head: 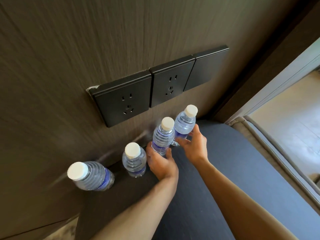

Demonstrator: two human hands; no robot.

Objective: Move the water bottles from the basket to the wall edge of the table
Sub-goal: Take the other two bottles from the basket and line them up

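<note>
We are setting down the last two bottles along the wall edge of the counter [216, 179]. Our left hand [160, 163] is wrapping its grip around the lower body of the third bottle [162, 135]; our right hand [194, 144] is holding the fourth bottle [184, 124] near its base, fingers loosely curled on it. Two more bottles [134, 160] are standing free by the wall [69, 66], beneath the sockets [121, 103]. All four are standing upright, long axes vertical, white caps pointing up towards us. The basket is out of view. Next, we judge, both hands need releasing without tipping anything.
</note>
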